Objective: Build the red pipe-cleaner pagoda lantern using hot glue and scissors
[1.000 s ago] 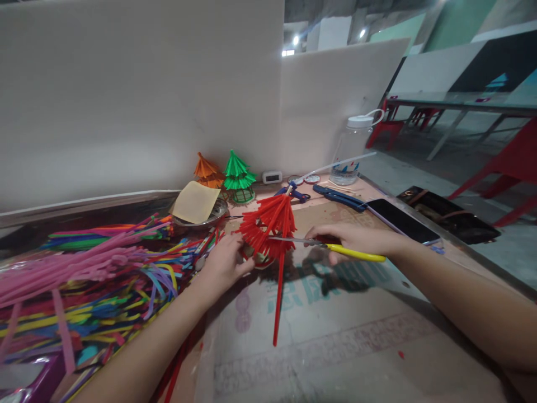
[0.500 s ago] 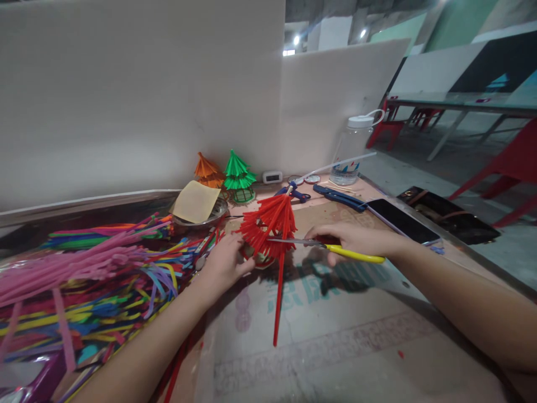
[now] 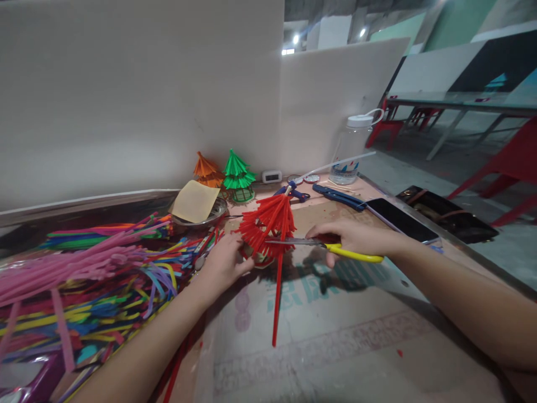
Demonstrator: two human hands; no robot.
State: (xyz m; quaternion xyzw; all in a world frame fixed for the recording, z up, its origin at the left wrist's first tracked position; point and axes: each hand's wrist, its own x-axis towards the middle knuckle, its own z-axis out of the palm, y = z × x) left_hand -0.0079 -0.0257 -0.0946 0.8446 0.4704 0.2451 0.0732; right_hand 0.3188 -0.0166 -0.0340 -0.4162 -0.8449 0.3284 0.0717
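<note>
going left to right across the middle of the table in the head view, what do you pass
pile of coloured straws → left hand → red straw tree → scissors → right hand → phone

A pale partition wall rises along the far edge of the bench, with a second white panel beside it. Past the bench's right edge lies grey floor, with red chairs and a long grey table. Ceiling lights glow near a green wall.
</note>
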